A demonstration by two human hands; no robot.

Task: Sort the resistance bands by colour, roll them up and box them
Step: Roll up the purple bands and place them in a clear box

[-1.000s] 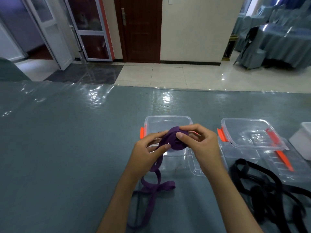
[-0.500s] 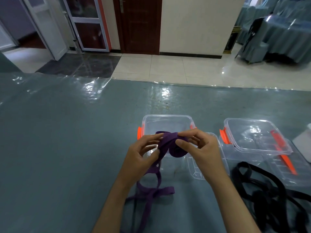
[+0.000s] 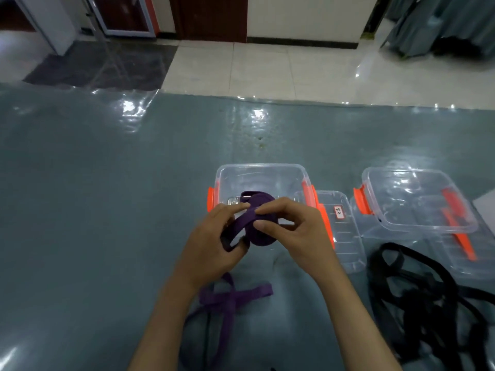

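Note:
Both hands hold a purple resistance band that is partly wound into a flat roll, just above the table and in front of a clear box with orange latches. My right hand pinches the roll between thumb and fingers. My left hand grips the loose strap feeding onto it. The unrolled tail trails down onto the table between my forearms. A tangle of black bands lies at the right.
A clear lid with a small label lies right of the near box. A second clear box with orange latches sits farther right on its lid. A white object pokes in at the right edge. The table has a glossy grey-blue cover.
The camera has tilted down. My hands have turned the roll another part-wrap, my left hand sliding lower on the strap; the tail on the table has shortened slightly.

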